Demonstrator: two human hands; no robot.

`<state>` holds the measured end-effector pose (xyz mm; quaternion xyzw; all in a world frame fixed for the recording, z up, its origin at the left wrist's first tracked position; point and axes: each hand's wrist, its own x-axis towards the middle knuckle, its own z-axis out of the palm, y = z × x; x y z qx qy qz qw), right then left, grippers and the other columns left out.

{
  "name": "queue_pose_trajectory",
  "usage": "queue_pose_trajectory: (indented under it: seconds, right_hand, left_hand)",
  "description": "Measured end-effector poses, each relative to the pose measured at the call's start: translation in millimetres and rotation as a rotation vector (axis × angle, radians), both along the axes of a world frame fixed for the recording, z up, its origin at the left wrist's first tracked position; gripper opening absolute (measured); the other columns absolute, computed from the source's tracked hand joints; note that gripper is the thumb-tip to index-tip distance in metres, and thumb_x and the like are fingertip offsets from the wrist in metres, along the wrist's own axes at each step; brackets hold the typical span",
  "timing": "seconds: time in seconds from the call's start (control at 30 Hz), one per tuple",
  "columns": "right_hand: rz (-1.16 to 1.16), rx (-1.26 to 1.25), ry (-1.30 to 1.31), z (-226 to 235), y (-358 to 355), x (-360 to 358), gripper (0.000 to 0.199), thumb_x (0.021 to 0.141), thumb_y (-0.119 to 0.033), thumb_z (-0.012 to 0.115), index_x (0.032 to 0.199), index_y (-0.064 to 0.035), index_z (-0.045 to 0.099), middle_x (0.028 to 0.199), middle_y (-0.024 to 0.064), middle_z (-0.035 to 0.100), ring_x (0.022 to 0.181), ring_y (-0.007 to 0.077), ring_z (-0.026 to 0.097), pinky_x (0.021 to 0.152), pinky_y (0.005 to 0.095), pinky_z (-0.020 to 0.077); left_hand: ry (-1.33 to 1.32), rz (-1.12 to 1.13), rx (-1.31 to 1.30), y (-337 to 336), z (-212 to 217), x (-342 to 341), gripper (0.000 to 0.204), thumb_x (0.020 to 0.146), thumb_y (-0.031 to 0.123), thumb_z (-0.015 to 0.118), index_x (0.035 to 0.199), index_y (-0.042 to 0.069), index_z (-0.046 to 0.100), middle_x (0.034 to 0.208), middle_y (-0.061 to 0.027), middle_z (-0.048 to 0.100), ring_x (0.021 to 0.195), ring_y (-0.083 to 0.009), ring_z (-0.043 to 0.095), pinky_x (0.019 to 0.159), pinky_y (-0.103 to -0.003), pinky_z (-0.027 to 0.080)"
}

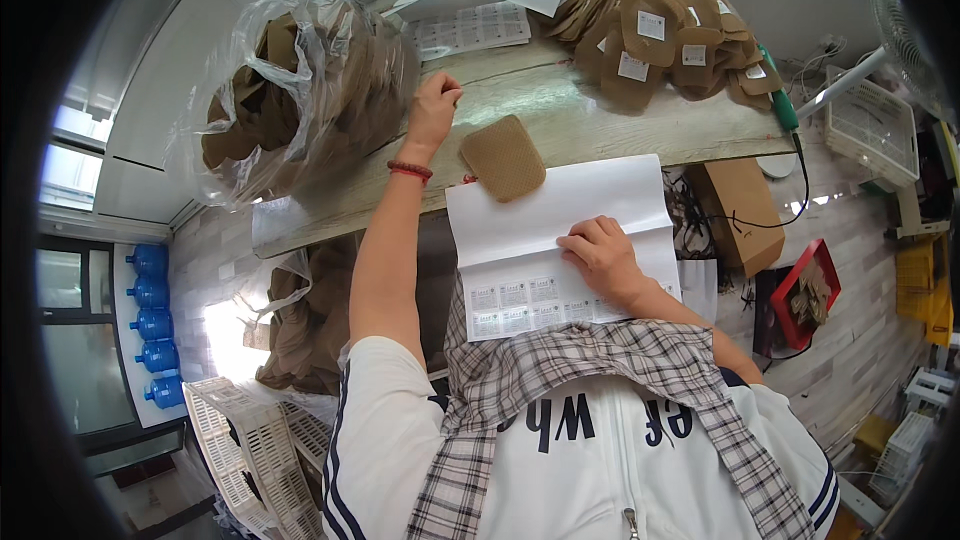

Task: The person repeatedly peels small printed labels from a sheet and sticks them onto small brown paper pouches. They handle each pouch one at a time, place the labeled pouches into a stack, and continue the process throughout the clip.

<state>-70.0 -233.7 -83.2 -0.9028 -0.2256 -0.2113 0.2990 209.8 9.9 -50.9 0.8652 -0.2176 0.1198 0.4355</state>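
Note:
My left hand (433,112) is raised over the table beside the big clear plastic bag (365,90) of brown pieces. Its fingers are curled in, and whatever they might hold is hidden. Below it, at the table's near edge, a brown rounded-square mesh pad (505,158) overlaps the top of a white label sheet (555,205). This sheet slopes from the table onto my lap; printed labels show only along its lower part. On its blank middle, by a crosswise crease, rests my right hand (603,258) with fingers bent together. I cannot make out what is between them.
Brown pads with white labels (650,25) are heaped at the far right of the wooden table (520,90). More label sheets (470,30) lie at the back. A green-handled tool (784,110) with a black cord is at the right edge; a cardboard box (740,215) stands below.

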Motion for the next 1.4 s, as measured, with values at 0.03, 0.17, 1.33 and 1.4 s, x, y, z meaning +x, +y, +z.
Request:
queue_pose_trajectory:
  seconds: [0.03, 0.17, 1.33, 1.4]
  right_hand:
    - [-0.015, -0.004, -0.004, -2, -2, 2, 0.020, 0.073, -0.008, 0.076, 0.091, -0.0098, 0.068, 0.091, 0.0032, 0.062, 0.087, 0.0227, 0.058, 0.080, 0.0356, 0.0458]
    - [0.001, -0.074, 0.003, -13, 3, 6, 0.013, 0.074, -0.008, 0.074, 0.083, -0.0098, 0.065, 0.087, 0.0020, 0.061, 0.084, 0.0226, 0.057, 0.079, 0.0352, 0.0456]
    - [-0.269, 0.956, 0.662, 3, -104, -82, 0.023, 0.085, 0.002, 0.071, 0.106, -0.0018, 0.064, 0.101, 0.0034, 0.067, 0.091, 0.0079, 0.060, 0.080, 0.0224, 0.0499]
    - [-0.225, 0.956, 0.716, 3, -112, -84, 0.024, 0.085, 0.003, 0.071, 0.109, -0.0008, 0.067, 0.105, 0.0039, 0.068, 0.094, 0.0082, 0.061, 0.083, 0.0224, 0.0500]
  left_hand:
    - [0.128, 0.050, -0.112, 13, 18, -36, 0.006, 0.090, 0.005, 0.064, 0.088, 0.001, 0.061, 0.074, -0.0032, 0.061, 0.064, -0.0113, 0.056, 0.060, -0.027, 0.047]
    - [0.226, 0.249, -0.213, 79, 25, -178, 0.004, 0.091, -0.001, 0.059, 0.090, 0.001, 0.061, 0.074, -0.0004, 0.059, 0.064, -0.0059, 0.054, 0.060, -0.023, 0.047]
    - [0.886, -0.010, -0.757, 47, -24, -303, 0.025, 0.083, -0.012, 0.066, 0.105, -0.002, 0.071, 0.101, -0.0056, 0.071, 0.091, -0.0106, 0.065, 0.079, -0.023, 0.054]
    - [0.841, 0.011, -0.768, 47, -18, -309, 0.032, 0.082, -0.013, 0.066, 0.110, -0.001, 0.071, 0.104, -0.0064, 0.071, 0.092, -0.0116, 0.066, 0.081, -0.024, 0.054]
